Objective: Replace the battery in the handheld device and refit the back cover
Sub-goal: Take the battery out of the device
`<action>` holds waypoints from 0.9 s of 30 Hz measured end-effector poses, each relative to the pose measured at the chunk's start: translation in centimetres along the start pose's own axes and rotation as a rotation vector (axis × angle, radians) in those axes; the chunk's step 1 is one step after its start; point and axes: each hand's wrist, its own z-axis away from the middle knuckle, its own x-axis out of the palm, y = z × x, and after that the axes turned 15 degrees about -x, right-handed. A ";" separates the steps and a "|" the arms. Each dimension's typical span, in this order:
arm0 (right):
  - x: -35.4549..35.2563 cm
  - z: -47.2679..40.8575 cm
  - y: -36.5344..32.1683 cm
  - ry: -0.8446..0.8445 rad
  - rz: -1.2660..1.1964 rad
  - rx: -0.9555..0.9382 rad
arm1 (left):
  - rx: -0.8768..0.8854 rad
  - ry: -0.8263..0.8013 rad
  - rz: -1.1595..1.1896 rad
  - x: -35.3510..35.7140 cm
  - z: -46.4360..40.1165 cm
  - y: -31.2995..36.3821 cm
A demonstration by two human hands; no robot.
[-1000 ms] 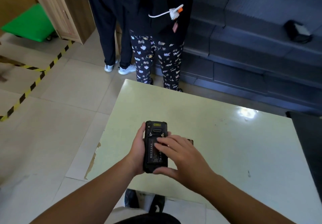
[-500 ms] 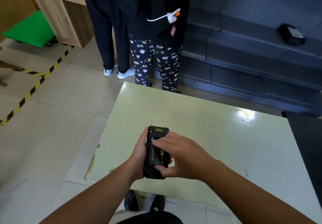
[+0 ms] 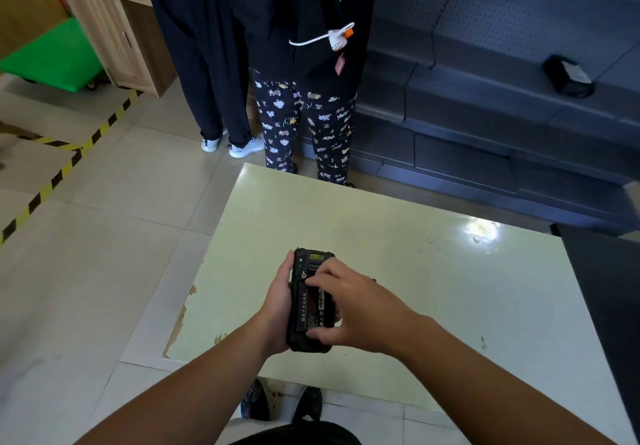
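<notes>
A black handheld device is held back side up over the pale green table, near its front left part. My left hand grips the device along its left edge. The back cover is off, and a black battery with a white label lies in the open bay. My right hand rests on the battery, fingertips at its upper end and thumb at its lower end. A small dark piece peeks out behind my right hand; I cannot tell what it is.
Two persons stand at the table's far edge: patterned trousers and dark trousers. Dark shelving runs behind on the right, with a black box on it. A dark surface borders the table's right side. Striped floor tape lies left.
My right hand's fingers have slid up the battery toward the device's top end. The device and both hands have shifted slightly in the view as my head moved.
</notes>
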 end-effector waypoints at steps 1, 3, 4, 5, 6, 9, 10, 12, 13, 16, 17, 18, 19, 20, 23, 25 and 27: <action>0.2 -0.1 -0.1 -0.001 0.000 0.024 | 0.006 0.015 -0.008 0.0 -0.1 0.0; 0.5 -0.2 -0.3 0.000 -0.005 0.061 | 0.010 0.030 -0.006 0.0 -0.2 0.0; 0.6 -0.2 -0.4 0.008 -0.030 0.081 | 0.014 0.034 -0.004 0.0 -0.3 0.0; 0.7 -0.2 -0.5 0.019 -0.067 0.103 | 0.019 0.042 -0.005 -0.1 -0.3 0.0; 0.9 -0.3 -0.7 0.028 -0.103 0.129 | 0.023 0.052 -0.009 -0.1 -0.3 0.0; 1.5 -0.8 -1.6 0.055 -0.136 0.243 | 0.019 0.072 -0.036 -0.1 -0.6 -0.3; 1.8 -1.1 -1.9 0.076 -0.125 0.288 | 0.009 0.067 -0.033 0.1 -0.5 -0.4; 2.4 -1.4 -2.5 0.108 -0.099 0.361 | -0.007 0.068 -0.030 0.1 -0.6 -0.6; 2.7 -1.5 -2.7 0.115 -0.102 0.390 | -0.010 0.074 -0.034 0.1 -0.7 -0.6; 3.8 -1.5 -3.4 0.136 -0.167 0.456 | -0.008 0.076 0.001 -0.2 -0.7 -0.6; 4.2 -1.5 -3.6 0.148 -0.195 0.468 | 0.002 0.064 0.016 -0.3 -0.8 -0.4; 4.7 -1.4 -3.8 0.167 -0.226 0.469 | 0.011 0.058 0.023 -0.4 -0.9 -0.3; 5.1 -1.2 -3.9 0.197 -0.255 0.460 | 0.013 0.052 0.028 -0.5 -0.9 -0.2; 5.3 -1.2 -3.9 0.237 -0.275 0.446 | 0.003 0.043 0.042 -0.5 -1.0 -0.1; 5.2 -1.2 -3.4 0.366 -0.248 0.427 | -0.042 0.012 0.124 -0.5 -0.9 -0.1; 4.8 -1.4 -2.7 0.397 -0.132 0.413 | -0.050 0.002 0.144 -0.4 -1.0 -0.1; 4.4 -1.5 -2.4 0.374 -0.004 0.399 | -0.046 -0.015 0.151 0.0 -1.3 -0.1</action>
